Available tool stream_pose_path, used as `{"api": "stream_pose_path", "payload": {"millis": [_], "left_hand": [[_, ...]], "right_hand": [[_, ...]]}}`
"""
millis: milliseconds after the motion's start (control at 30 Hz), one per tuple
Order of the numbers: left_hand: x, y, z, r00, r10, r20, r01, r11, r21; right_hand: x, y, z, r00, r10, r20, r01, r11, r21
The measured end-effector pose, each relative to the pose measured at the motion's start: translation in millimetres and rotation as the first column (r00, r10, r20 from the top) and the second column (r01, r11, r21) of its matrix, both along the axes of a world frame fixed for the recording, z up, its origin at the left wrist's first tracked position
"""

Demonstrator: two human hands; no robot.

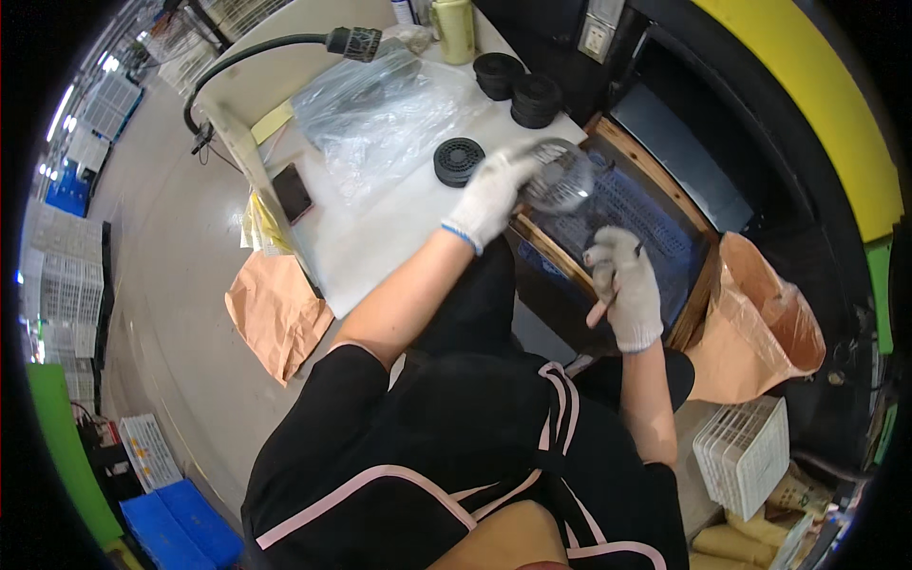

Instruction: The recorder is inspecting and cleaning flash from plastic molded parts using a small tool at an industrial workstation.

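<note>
My left hand (489,195), in a white knit glove with a blue cuff, grips the edge of a round slotted disc (560,178). The disc looks grey and see-through, smeared by motion, above the corner of a wood-framed bin (554,255). Over the same bin is my right hand (629,290), also gloved, with bare fingertips showing. Its fingers are loosely bent and apart, and I see nothing held in them. On the white table beside my left hand lies a short stack of black slotted discs (458,161). Two taller black stacks (499,74) (536,100) stand farther back.
Clear plastic bags (370,114) cover the table's (366,242) far part, near a phone (292,193) and a flexible-neck lamp (353,44). A green bottle (454,30) stands at the back. Brown paper bags (277,313) (760,323) flank me; a white crate (743,454) is lower right.
</note>
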State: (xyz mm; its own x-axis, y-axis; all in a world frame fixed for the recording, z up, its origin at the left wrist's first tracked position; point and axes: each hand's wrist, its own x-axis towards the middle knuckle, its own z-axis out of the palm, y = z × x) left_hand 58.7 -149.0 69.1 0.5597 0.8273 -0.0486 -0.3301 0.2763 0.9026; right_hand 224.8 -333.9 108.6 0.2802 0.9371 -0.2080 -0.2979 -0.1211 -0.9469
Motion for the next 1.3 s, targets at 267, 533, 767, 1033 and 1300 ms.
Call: {"api": "stream_pose_path", "payload": {"millis": [267,533,767,1033,1300], "left_hand": [[-83.1,136.1,-89.1,0.744,0.493,-0.451,-0.367,0.865,0.341],[-79.9,131.4,-87.6,0.272,0.545,-0.793,0.149,0.790,0.595],[-71.7,81.9,-61.9,0.722,0.412,-0.556,0.024,0.788,0.616],[-18.4,-18.2,-55.1,0.614,0.348,-0.708,0.608,0.363,0.706],[-19.4,-17.9,-51.8,0.486,0.285,-0.826,0.611,0.566,0.554]], "right_hand": [[19.0,-40.9,-48.1,0.998,0.007,-0.058,-0.024,0.959,-0.282],[33.1,-43.4,-56.5,0.990,0.016,0.138,0.027,0.951,-0.308],[47.9,-14.4,-71.3,0.992,0.088,0.095,-0.050,0.935,-0.352],[123.6,-12.6,-179.6,0.537,0.422,0.731,0.067,0.842,-0.535],[95.1,-20.6,-169.3,0.257,0.577,0.775,0.023,0.798,-0.602]]}}
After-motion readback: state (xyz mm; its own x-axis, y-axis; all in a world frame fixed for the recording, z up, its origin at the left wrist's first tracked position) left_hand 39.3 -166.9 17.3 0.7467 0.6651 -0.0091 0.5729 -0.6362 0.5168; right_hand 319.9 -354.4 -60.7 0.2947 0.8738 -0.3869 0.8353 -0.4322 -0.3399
